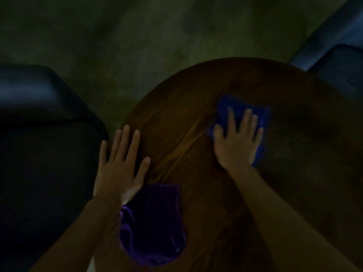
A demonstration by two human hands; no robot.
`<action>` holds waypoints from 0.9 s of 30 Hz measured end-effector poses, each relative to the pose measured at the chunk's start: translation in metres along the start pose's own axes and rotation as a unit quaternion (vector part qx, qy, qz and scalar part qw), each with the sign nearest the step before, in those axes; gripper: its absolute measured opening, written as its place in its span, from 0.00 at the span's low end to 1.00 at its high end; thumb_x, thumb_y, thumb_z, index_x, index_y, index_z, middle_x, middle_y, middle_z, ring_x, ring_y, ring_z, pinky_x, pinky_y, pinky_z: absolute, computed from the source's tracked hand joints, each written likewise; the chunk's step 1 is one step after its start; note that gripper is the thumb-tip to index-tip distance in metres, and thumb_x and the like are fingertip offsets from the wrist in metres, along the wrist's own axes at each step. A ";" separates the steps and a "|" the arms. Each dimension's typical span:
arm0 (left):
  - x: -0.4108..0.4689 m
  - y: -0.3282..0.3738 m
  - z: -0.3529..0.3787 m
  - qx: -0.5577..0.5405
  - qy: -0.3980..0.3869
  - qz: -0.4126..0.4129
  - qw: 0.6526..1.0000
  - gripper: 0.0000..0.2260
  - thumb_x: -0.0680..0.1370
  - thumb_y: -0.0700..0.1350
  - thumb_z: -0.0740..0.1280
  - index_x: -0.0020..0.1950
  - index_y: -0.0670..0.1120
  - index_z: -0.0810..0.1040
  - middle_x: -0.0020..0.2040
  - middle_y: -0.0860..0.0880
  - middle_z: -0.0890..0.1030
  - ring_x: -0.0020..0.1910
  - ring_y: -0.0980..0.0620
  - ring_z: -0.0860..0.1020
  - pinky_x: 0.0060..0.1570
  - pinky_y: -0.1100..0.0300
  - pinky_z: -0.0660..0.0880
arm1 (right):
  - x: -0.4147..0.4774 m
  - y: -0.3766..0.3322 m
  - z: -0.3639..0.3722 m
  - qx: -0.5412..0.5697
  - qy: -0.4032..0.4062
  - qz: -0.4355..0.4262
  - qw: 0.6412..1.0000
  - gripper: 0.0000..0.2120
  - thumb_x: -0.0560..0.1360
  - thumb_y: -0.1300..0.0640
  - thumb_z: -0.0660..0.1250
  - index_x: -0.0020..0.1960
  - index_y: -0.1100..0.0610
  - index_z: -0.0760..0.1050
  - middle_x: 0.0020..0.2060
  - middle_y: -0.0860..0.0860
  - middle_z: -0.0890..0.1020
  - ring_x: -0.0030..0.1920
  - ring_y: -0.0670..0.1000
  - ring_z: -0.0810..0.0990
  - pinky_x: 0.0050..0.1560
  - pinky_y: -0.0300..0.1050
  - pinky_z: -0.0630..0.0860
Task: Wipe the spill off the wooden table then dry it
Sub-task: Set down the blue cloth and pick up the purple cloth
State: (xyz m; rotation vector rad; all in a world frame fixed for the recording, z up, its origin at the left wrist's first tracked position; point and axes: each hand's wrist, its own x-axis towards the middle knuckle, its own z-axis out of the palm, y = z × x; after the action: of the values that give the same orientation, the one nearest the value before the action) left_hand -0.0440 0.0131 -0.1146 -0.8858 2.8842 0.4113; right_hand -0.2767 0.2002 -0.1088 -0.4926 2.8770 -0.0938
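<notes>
The scene is dim. A round wooden table [196,95] fills the middle and right of the head view. My right hand [235,140] lies flat, fingers spread, pressing a blue cloth [237,105] onto the tabletop near its centre. My left hand [119,165] rests flat with spread fingers at the table's left edge and holds nothing. A purple cloth [153,228] lies crumpled on the table near me, just below my left wrist. A lighter streak [182,138] runs across the wood between my hands; whether it is wet I cannot tell.
A dark blue seat [39,122] stands close to the table's left side. Another blue seat [337,63] sits at the far right behind the table. Dull grey-green floor [137,36] lies beyond.
</notes>
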 end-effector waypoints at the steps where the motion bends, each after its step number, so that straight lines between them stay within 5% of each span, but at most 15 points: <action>1: -0.001 0.000 0.000 -0.030 0.017 0.006 0.999 0.30 0.83 0.61 0.44 0.82 0.51 0.44 0.83 0.48 0.43 0.81 0.50 0.41 0.78 0.39 0.46 | -0.011 -0.028 0.006 -0.010 -0.003 -0.053 0.999 0.31 0.83 0.34 0.41 0.83 0.42 0.41 0.83 0.56 0.43 0.83 0.58 0.41 0.80 0.63 0.41; 5: -0.006 -0.004 -0.004 -0.110 0.091 -0.022 0.990 0.27 0.84 0.54 0.49 0.80 0.44 0.59 0.82 0.45 0.56 0.82 0.48 0.50 0.78 0.40 0.51 | -0.067 -0.123 0.027 -0.007 -0.034 -0.209 0.977 0.33 0.81 0.33 0.42 0.84 0.42 0.44 0.83 0.58 0.44 0.83 0.61 0.42 0.79 0.66 0.43; 10: -0.007 -0.004 -0.008 -0.124 0.067 -0.054 0.989 0.26 0.82 0.52 0.48 0.79 0.43 0.62 0.81 0.44 0.60 0.80 0.47 0.56 0.75 0.41 0.62 | -0.079 -0.136 0.029 0.002 -0.039 -0.254 0.966 0.33 0.82 0.34 0.48 0.84 0.43 0.47 0.83 0.60 0.47 0.83 0.61 0.46 0.80 0.65 0.44; 15: -0.018 -0.007 -0.007 -0.084 -0.002 -0.026 0.996 0.31 0.79 0.57 0.47 0.82 0.48 0.53 0.83 0.48 0.48 0.82 0.49 0.45 0.78 0.45 0.54 | -0.161 -0.112 0.018 0.063 -0.060 -0.326 0.941 0.36 0.81 0.35 0.51 0.84 0.48 0.48 0.83 0.58 0.49 0.83 0.59 0.47 0.80 0.64 0.44; 21: -0.063 -0.016 -0.004 -0.076 -0.031 -0.058 0.995 0.26 0.83 0.56 0.44 0.82 0.54 0.49 0.82 0.54 0.43 0.80 0.55 0.38 0.79 0.47 0.45 | -0.226 -0.046 0.037 0.012 -0.147 -0.416 0.897 0.36 0.80 0.31 0.53 0.81 0.48 0.57 0.82 0.57 0.57 0.82 0.58 0.56 0.78 0.65 0.50; 24: -0.090 0.000 -0.002 -0.053 -0.017 -0.074 0.996 0.27 0.83 0.57 0.45 0.81 0.51 0.54 0.82 0.53 0.47 0.81 0.54 0.41 0.79 0.45 0.42 | -0.208 0.009 0.032 0.020 -0.174 -0.573 0.800 0.35 0.80 0.32 0.57 0.82 0.47 0.57 0.83 0.57 0.50 0.83 0.57 0.48 0.81 0.61 0.45; 27: -0.112 0.044 0.003 -0.056 -0.023 -0.026 0.998 0.26 0.83 0.56 0.48 0.80 0.50 0.59 0.82 0.49 0.53 0.82 0.51 0.46 0.79 0.43 0.41 | -0.169 0.074 0.020 0.020 -0.165 -0.699 0.695 0.29 0.82 0.40 0.63 0.79 0.51 0.67 0.81 0.56 0.61 0.81 0.57 0.57 0.82 0.55 0.47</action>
State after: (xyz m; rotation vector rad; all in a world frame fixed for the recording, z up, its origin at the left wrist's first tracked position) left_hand 0.0239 0.1089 -0.0883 -0.9528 2.8126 0.5847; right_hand -0.1407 0.3259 -0.1009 -2.2259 1.5067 -0.2532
